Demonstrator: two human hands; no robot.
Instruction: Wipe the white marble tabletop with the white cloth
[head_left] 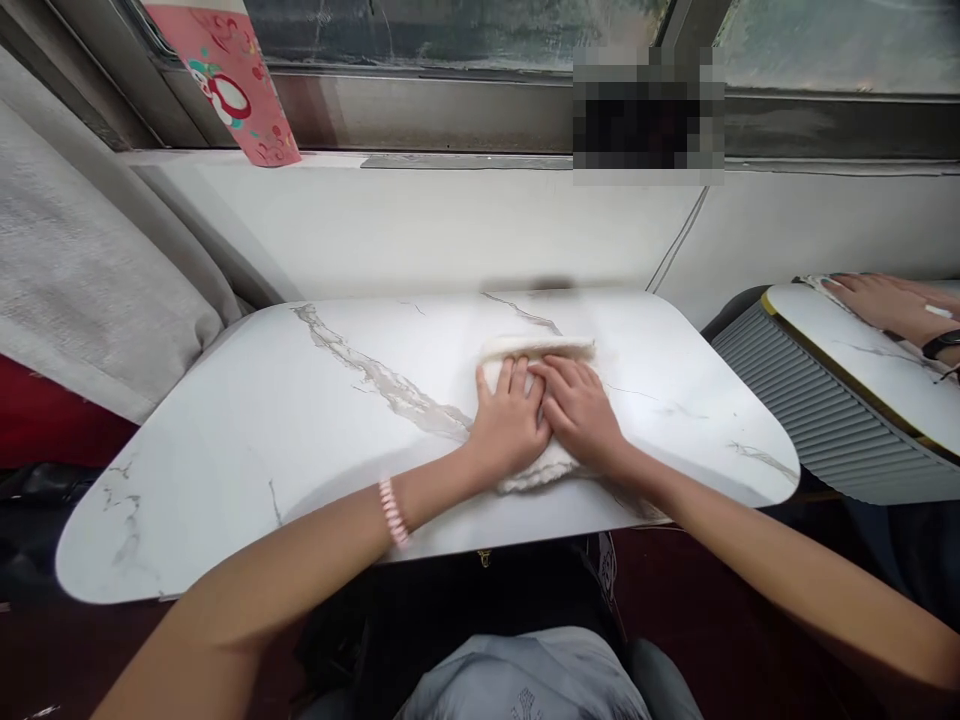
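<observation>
A folded, cream-white cloth (540,472) with a fluffy edge lies on the white marble-patterned tabletop (225,440). My left hand (510,415) presses down on it, palm down, with the fingers stretched forward and a pink-and-white bracelet (392,513) on the forearm. Right beside it, my right hand (581,410) rests on the same cloth with its fingers extended. The two hands touch at the thumbs. Part of the cloth is hidden beneath both palms, and its far fold shows beyond the fingertips.
A second table (862,330) with a ribbed grey side stands at the right, where another person's hand (892,300) rests on a pale cloth. A grey curtain (90,220) hangs at the left. A pink packet (232,90) is by the window; a cable (679,240) runs down the wall.
</observation>
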